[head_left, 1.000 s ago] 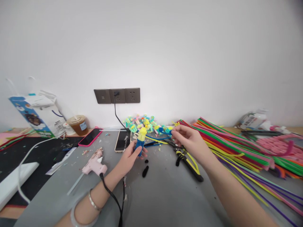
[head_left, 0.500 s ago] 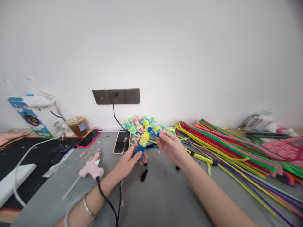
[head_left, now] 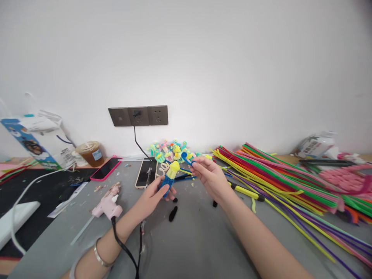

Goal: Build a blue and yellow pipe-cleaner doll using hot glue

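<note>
My left hand (head_left: 158,190) is closed round a small pipe-cleaner figure (head_left: 170,177), yellow on top and blue below, tilted up to the right. Right of it, my right hand (head_left: 209,174) pinches a short blue pipe cleaner (head_left: 186,156) whose free end is curled into a coil. The two pieces are apart. A cream spiral piece (head_left: 163,168) shows just behind the figure. On the mat below my hands lie a black oval piece (head_left: 173,214) and smaller black bits.
A pink glue gun (head_left: 109,207) with a black cord lies left of my forearm. Two phones (head_left: 106,169) and a drink cup (head_left: 90,154) are farther back. Small colourful figures (head_left: 165,150) are heaped by the wall. Long pipe cleaners (head_left: 276,178) and a yellow-black cutter (head_left: 247,192) lie right.
The view has shifted slightly to the right. The blue pipe cleaner's coil now stands higher and shows more clearly in my right hand. My left hand still holds the figure.
</note>
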Demonstrator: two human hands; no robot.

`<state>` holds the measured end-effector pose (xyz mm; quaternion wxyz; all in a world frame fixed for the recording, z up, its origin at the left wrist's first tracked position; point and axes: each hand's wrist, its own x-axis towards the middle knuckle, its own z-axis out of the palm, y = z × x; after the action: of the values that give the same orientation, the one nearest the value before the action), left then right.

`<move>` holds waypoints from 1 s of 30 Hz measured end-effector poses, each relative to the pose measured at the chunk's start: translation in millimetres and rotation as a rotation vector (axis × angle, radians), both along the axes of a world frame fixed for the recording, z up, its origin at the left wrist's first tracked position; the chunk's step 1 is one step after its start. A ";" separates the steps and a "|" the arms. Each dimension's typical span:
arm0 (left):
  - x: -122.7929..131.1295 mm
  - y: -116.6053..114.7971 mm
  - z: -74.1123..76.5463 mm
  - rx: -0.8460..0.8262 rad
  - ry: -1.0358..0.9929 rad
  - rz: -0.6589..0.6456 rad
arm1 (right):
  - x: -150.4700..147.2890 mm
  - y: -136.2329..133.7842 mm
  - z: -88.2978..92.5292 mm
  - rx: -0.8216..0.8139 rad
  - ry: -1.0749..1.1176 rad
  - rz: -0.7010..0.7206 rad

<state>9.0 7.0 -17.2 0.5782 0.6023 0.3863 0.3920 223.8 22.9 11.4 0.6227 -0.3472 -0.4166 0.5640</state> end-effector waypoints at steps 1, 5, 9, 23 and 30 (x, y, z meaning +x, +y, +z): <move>0.0 -0.3 0.2 0.000 0.000 -0.001 | -0.5 -0.3 -0.4 0.002 -0.008 0.007; -0.8 -1.2 0.3 0.018 0.009 -0.010 | -4.1 -2.7 -0.4 0.015 -0.050 0.045; -2.3 -1.4 -1.2 0.033 0.030 -0.019 | -6.5 -4.3 -0.5 0.061 -0.115 0.073; -0.5 -4.1 3.1 0.005 0.059 -0.035 | -5.9 -2.5 -2.7 0.161 -0.262 0.035; -1.6 -3.5 2.1 0.004 0.068 -0.053 | -6.0 0.7 -7.6 0.166 -0.262 0.028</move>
<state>7.4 3.5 -15.1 0.5739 0.6264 0.3887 0.3566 217.8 23.6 3.9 0.5818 -0.3592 -0.5443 0.4860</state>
